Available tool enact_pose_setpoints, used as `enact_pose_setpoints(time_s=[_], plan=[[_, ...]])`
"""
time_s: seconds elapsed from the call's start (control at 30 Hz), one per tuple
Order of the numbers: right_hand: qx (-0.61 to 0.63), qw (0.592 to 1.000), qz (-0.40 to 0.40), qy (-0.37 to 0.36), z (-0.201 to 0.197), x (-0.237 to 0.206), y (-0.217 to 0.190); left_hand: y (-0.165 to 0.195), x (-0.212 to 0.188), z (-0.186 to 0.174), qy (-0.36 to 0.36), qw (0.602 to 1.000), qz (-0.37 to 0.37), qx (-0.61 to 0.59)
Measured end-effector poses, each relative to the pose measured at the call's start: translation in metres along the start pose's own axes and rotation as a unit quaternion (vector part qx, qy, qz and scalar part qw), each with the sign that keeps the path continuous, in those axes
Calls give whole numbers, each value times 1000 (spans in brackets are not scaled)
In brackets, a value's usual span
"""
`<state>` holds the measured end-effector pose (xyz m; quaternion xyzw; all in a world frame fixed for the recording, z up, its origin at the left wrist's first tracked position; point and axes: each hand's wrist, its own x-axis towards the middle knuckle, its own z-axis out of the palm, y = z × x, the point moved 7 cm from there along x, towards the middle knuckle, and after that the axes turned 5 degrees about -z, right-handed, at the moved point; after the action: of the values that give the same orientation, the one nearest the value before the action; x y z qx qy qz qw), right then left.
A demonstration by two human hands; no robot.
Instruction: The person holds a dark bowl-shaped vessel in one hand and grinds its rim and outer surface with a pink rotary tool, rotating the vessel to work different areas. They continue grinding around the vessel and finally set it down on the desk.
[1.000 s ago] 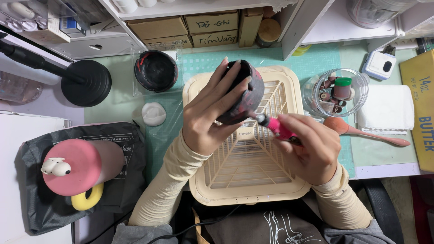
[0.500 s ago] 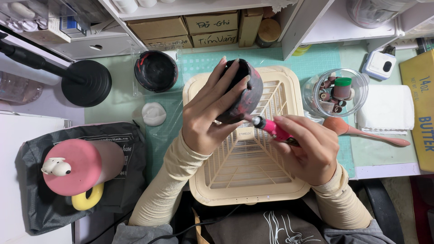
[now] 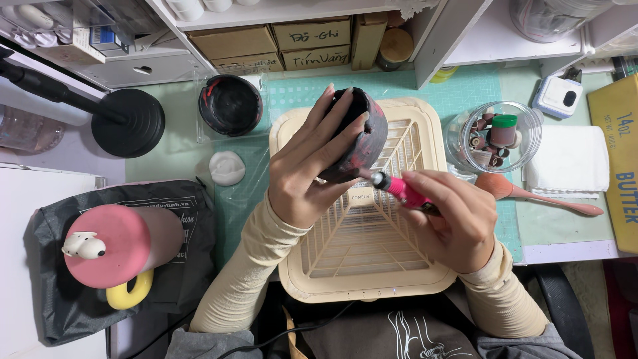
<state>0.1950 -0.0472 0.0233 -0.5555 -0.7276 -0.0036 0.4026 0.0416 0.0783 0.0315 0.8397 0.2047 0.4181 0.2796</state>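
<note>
The person wears long, soft, cream sleeves that are snug and wrinkly. They cover both arms down to the wrists. The left hand [image 3: 312,176] and right hand [image 3: 452,223] are bare. Lower down is a dark top with a thin white line drawing.

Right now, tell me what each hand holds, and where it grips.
Left hand wraps the dark round cup around its side; right hand grips the pink rotary tool by its body.

- Round cup [image 3: 362,136]: black, streaked with red and pink.
- Rotary tool [image 3: 399,189]: bright pink body, silver tip.
- Slatted tray [image 3: 372,266]: cream.
- Cutting mat [image 3: 465,86]: pale green, gridded.
- Tumbler [image 3: 123,242]: pink, yellow handle.
- Sleeves [image 3: 246,266]: beige.
</note>
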Motion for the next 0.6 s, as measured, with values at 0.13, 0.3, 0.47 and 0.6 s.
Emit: enact_pose_setpoints(time_s=[0.13, 0.3, 0.47, 0.6], plan=[[25, 999, 36, 31, -1, -1, 7, -1, -1, 2, 2, 1000, -4, 7], [27, 999, -11, 13, 2, 0, 1, -3, -1, 1, -2, 1000, -9, -24], [14, 1000, 12, 18, -1, -1, 5, -3, -1, 1, 0, 1000, -3, -25], [22, 998, 59, 31, -2, -4, 12, -3, -2, 2, -11, 1000, -4, -15]])
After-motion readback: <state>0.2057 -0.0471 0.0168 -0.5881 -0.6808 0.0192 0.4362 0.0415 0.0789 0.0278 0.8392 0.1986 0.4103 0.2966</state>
